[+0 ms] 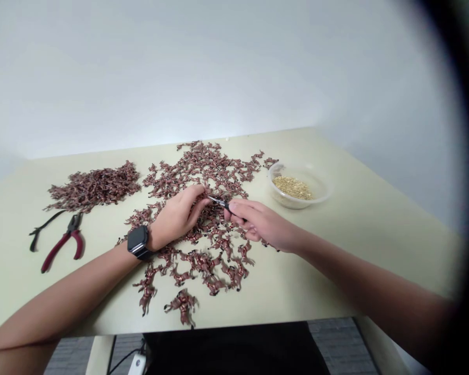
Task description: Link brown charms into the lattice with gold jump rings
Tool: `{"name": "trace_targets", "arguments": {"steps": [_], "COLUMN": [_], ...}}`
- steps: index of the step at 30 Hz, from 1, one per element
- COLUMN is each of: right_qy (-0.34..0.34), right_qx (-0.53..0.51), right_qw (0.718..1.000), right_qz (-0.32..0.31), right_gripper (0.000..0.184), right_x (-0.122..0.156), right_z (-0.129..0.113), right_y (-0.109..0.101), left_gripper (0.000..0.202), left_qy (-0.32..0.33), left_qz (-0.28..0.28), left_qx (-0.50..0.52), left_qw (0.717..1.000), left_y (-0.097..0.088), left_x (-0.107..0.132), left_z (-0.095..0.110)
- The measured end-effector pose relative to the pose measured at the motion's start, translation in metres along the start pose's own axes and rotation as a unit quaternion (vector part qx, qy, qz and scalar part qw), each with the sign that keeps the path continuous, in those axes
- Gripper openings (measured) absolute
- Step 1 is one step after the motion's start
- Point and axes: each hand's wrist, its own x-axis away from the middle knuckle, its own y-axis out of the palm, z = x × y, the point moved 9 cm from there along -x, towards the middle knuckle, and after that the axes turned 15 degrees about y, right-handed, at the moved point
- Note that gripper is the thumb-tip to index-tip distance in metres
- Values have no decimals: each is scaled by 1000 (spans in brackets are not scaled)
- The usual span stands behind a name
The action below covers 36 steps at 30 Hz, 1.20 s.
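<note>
My right hand (264, 223) is closed around the dark handle of small pliers (219, 202), whose metal tips point left toward my other hand. Thumb and fingers of my left hand (175, 216) are pinched at those tips on a small brown horse figurine, mostly hidden by the fingers. Beneath and around both hands lie many loose brown horse figurines (205, 263), spread over the table. The tips meet the figurine too finely to make out the exact contact.
On the left, a dense heap of brown figurines (96, 186) lies behind red-handled pliers (68, 239) and a black-handled tool (42, 229). A clear plastic bowl (320, 195) with small gold-coloured pieces (293, 187) stands at right. The pale table (316, 291) meets a wall behind.
</note>
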Motion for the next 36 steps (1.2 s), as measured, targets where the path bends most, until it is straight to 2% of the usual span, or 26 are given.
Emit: {"name": "trace_targets", "arguments": {"steps": [2,3,5,7,9,12,16,25,27,28,30,33,34,36], "right_qy": [-59,-91,-153,-203,-229,-233,-227,-221,-219,-216,-192,-95,-52,21], "right_qx": [94,142,223,277,308,322,325,330,325,317,279,156,104,12], "right_qw": [989,975,937,904,888,888,892,893,895,899,921,979,993,998], "right_qz": [93,143,219,254,252,232,218,211,213,212,192,88,34,-64], "right_gripper": [35,33,30,29,29,27,27,26,26,25,25,33,35,39], "right_x": [5,9,18,23,24,21,19,19,20,20,19,7,2,-3], "right_z": [-12,-19,-33,-41,-43,-41,-39,-40,-40,-40,-36,-19,-11,2], "right_y": [-13,-19,-27,-28,-26,-24,-22,-22,-22,-22,-22,-17,-12,-1], "left_gripper": [19,19,21,22,23,24,23,24,24,24,22,20,21,22], "left_qy": [-83,-116,-163,-198,-226,-243,-243,-243,-233,-219,-177,-75,-23,62], "left_qz": [40,55,68,75,85,88,82,80,78,76,66,23,-4,-45], "left_qx": [138,231,395,500,551,575,583,571,554,533,447,198,101,-16], "left_qw": [986,964,901,840,799,776,771,780,796,814,874,977,995,997], "left_y": [5,11,25,34,38,41,42,41,41,39,30,10,5,2], "left_x": [1,1,1,2,3,6,5,3,3,2,2,1,1,1], "left_z": [-5,-5,-1,2,2,1,4,5,7,8,6,2,3,5]}}
